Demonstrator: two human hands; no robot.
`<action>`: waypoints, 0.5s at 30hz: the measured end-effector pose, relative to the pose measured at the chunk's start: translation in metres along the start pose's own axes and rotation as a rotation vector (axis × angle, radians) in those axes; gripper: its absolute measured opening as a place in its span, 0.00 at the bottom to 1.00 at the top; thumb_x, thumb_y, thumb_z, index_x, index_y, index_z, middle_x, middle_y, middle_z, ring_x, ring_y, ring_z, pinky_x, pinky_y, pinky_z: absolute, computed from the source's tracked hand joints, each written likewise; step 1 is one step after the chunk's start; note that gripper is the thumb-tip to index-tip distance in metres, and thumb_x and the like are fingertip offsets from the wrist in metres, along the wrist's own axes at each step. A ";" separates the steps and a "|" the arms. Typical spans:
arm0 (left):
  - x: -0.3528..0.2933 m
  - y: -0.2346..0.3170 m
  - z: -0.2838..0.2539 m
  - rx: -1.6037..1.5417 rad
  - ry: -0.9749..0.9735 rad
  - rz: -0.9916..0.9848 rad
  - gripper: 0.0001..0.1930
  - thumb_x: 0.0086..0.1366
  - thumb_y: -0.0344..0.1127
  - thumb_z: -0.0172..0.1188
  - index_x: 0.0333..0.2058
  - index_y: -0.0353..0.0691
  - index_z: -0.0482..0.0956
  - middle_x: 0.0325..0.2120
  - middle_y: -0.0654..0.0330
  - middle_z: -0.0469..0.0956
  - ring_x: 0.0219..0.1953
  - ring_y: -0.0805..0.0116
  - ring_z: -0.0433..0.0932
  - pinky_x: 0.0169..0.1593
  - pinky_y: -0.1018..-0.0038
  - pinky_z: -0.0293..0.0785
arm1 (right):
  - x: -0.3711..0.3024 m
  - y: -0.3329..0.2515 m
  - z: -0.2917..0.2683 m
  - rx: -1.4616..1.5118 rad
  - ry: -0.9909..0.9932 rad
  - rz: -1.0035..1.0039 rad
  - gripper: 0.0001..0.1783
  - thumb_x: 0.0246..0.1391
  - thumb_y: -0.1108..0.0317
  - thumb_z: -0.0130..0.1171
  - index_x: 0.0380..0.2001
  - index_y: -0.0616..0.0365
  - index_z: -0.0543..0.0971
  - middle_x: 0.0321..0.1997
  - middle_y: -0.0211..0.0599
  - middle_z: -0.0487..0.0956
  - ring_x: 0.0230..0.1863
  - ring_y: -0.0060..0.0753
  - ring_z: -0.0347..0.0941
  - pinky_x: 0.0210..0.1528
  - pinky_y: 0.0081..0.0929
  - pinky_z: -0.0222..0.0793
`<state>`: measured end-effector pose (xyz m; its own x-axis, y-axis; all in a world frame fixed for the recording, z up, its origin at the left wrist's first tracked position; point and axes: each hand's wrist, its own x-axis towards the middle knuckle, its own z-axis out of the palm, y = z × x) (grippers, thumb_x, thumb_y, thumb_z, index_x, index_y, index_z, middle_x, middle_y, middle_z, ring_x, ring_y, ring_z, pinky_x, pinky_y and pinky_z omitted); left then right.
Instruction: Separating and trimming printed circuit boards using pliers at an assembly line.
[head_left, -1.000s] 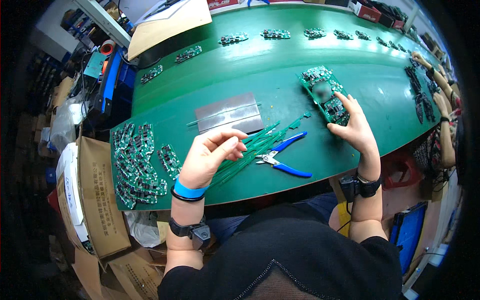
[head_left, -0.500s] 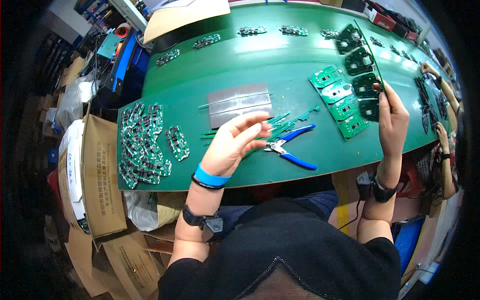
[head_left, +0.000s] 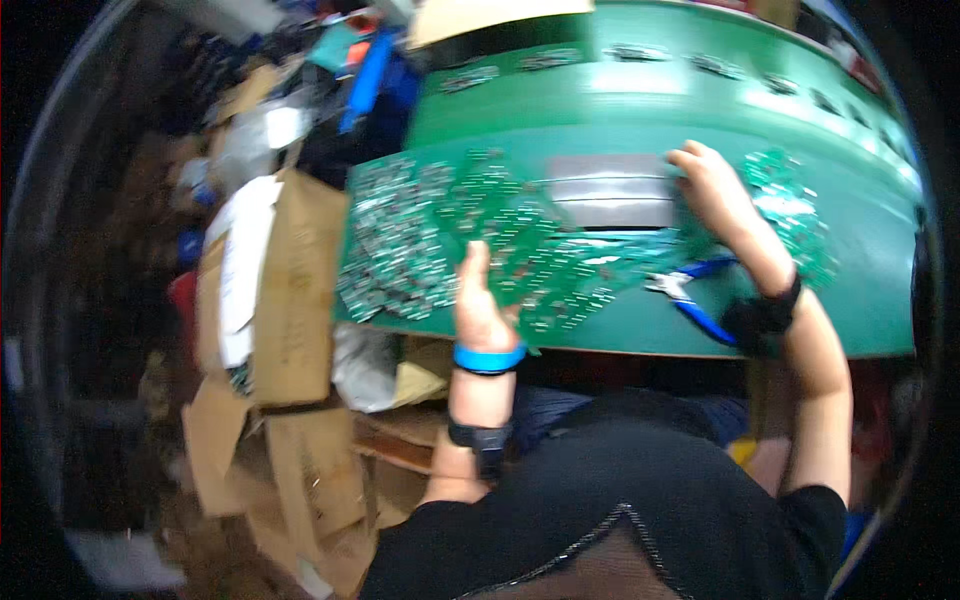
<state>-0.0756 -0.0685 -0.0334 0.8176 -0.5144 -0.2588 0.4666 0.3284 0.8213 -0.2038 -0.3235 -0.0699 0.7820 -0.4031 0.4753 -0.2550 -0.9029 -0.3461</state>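
My left hand [head_left: 483, 312] grips the near edge of a green circuit board panel [head_left: 530, 245], its thumb pointing up along it. The panel is smeared by motion and overlaps the right side of a heap of small circuit boards [head_left: 395, 240]. My right hand [head_left: 720, 200] is bent at the right edge of a grey metal plate [head_left: 610, 192]; blur hides whether its fingers hold anything. Below that hand lie blue-handled cutting pliers [head_left: 700, 318], jaws pointing left. Thin green strips [head_left: 640, 248] lie between the plate and the pliers.
More green circuit boards [head_left: 790, 205] lie right of my right hand. A spaced row of small boards, including one board [head_left: 637, 53], runs along the table's far side. Open cardboard boxes [head_left: 295, 290] stand beyond the table's left edge.
My view has turned left. The upright panel has left my right hand, and a panel is now in my left hand near the heap. My right hand has come in toward the metal plate.
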 end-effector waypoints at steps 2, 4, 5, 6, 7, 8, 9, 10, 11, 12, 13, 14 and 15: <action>-0.009 0.000 -0.007 0.019 -0.010 -0.055 0.19 0.64 0.48 0.48 0.49 0.44 0.69 0.42 0.60 0.74 0.41 0.63 0.74 0.43 0.61 0.75 | -0.001 0.011 0.001 -0.061 -0.107 0.049 0.04 0.40 0.77 0.52 0.22 0.64 0.68 0.29 0.48 0.68 0.36 0.54 0.66 0.38 0.41 0.64; -0.007 -0.009 -0.017 -0.225 -0.268 -0.161 0.21 0.67 0.47 0.41 0.53 0.42 0.66 0.47 0.55 0.72 0.45 0.60 0.74 0.46 0.60 0.74 | -0.011 0.027 -0.007 -0.016 -0.059 0.007 0.03 0.39 0.78 0.50 0.20 0.64 0.67 0.25 0.48 0.67 0.33 0.53 0.65 0.35 0.37 0.62; -0.012 -0.007 -0.015 -0.243 -0.274 -0.162 0.21 0.67 0.47 0.40 0.53 0.42 0.65 0.48 0.55 0.72 0.46 0.59 0.74 0.46 0.60 0.74 | -0.007 0.010 -0.018 0.080 -0.080 0.070 0.03 0.39 0.79 0.49 0.19 0.64 0.66 0.24 0.47 0.66 0.31 0.51 0.66 0.34 0.36 0.62; -0.016 -0.004 -0.013 -0.267 -0.295 -0.180 0.22 0.68 0.47 0.39 0.54 0.41 0.64 0.48 0.54 0.71 0.46 0.59 0.74 0.47 0.61 0.74 | -0.007 0.001 -0.028 0.027 -0.072 0.069 0.03 0.39 0.79 0.49 0.19 0.64 0.67 0.23 0.46 0.66 0.30 0.49 0.66 0.32 0.36 0.61; -0.018 0.001 -0.017 -0.260 -0.281 -0.174 0.22 0.68 0.47 0.39 0.54 0.41 0.64 0.48 0.54 0.71 0.46 0.59 0.74 0.47 0.61 0.74 | -0.008 -0.007 -0.035 0.048 -0.078 0.073 0.02 0.39 0.79 0.49 0.19 0.64 0.67 0.23 0.46 0.66 0.29 0.49 0.66 0.31 0.35 0.61; -0.018 0.004 -0.020 -0.209 -0.252 -0.132 0.22 0.68 0.47 0.38 0.54 0.41 0.64 0.49 0.54 0.71 0.46 0.58 0.74 0.47 0.61 0.74 | -0.011 -0.014 -0.042 0.063 -0.086 0.084 0.02 0.39 0.79 0.49 0.20 0.64 0.68 0.23 0.46 0.66 0.28 0.49 0.66 0.30 0.35 0.61; -0.021 0.006 -0.022 -0.166 -0.223 -0.104 0.23 0.68 0.48 0.38 0.54 0.41 0.64 0.49 0.54 0.71 0.47 0.58 0.73 0.47 0.61 0.74 | -0.013 -0.031 -0.053 0.059 -0.120 0.130 0.02 0.39 0.79 0.51 0.19 0.64 0.69 0.22 0.46 0.68 0.31 0.51 0.67 0.33 0.37 0.63; -0.025 0.011 -0.016 -0.054 -0.092 -0.117 0.24 0.68 0.50 0.36 0.54 0.40 0.64 0.48 0.54 0.71 0.47 0.58 0.73 0.48 0.60 0.73 | -0.021 -0.035 -0.057 0.039 -0.138 0.159 0.02 0.39 0.79 0.51 0.19 0.64 0.69 0.22 0.46 0.68 0.31 0.51 0.67 0.33 0.37 0.63; -0.023 0.013 -0.018 -0.101 -0.134 -0.117 0.24 0.68 0.50 0.35 0.54 0.40 0.64 0.49 0.54 0.71 0.47 0.58 0.73 0.47 0.59 0.73 | -0.029 -0.035 -0.057 0.031 -0.190 0.110 0.03 0.39 0.78 0.53 0.21 0.64 0.70 0.24 0.46 0.68 0.32 0.51 0.67 0.34 0.37 0.63; -0.024 0.015 -0.018 -0.155 -0.180 -0.120 0.25 0.68 0.51 0.35 0.54 0.40 0.64 0.49 0.54 0.71 0.46 0.57 0.73 0.47 0.58 0.73 | -0.038 -0.036 -0.062 0.017 -0.243 0.062 0.04 0.39 0.77 0.55 0.24 0.63 0.72 0.25 0.46 0.69 0.33 0.50 0.67 0.36 0.37 0.64; -0.023 0.014 -0.015 -0.131 -0.188 -0.144 0.25 0.68 0.51 0.34 0.53 0.40 0.65 0.49 0.54 0.71 0.46 0.56 0.73 0.47 0.57 0.73 | -0.046 -0.040 -0.067 0.001 -0.174 0.069 0.08 0.39 0.76 0.57 0.27 0.64 0.73 0.28 0.46 0.69 0.35 0.50 0.67 0.37 0.36 0.64; -0.020 0.013 -0.014 -0.105 -0.189 -0.156 0.25 0.68 0.51 0.34 0.53 0.40 0.65 0.49 0.54 0.71 0.46 0.54 0.73 0.47 0.55 0.73 | -0.050 -0.044 -0.069 -0.009 -0.105 0.061 0.11 0.40 0.74 0.58 0.31 0.64 0.73 0.30 0.46 0.69 0.37 0.49 0.67 0.39 0.36 0.64; -0.016 0.010 -0.015 -0.143 -0.238 -0.178 0.25 0.68 0.51 0.34 0.53 0.39 0.64 0.49 0.53 0.70 0.46 0.53 0.73 0.47 0.54 0.72 | -0.056 -0.048 -0.078 0.009 -0.106 0.077 0.17 0.40 0.72 0.60 0.36 0.65 0.72 0.35 0.45 0.69 0.40 0.48 0.66 0.42 0.34 0.63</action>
<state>-0.0795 -0.0452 -0.0283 0.6246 -0.7391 -0.2520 0.6517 0.3156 0.6897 -0.2795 -0.2694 -0.0169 0.8160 -0.4529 0.3590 -0.3120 -0.8681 -0.3860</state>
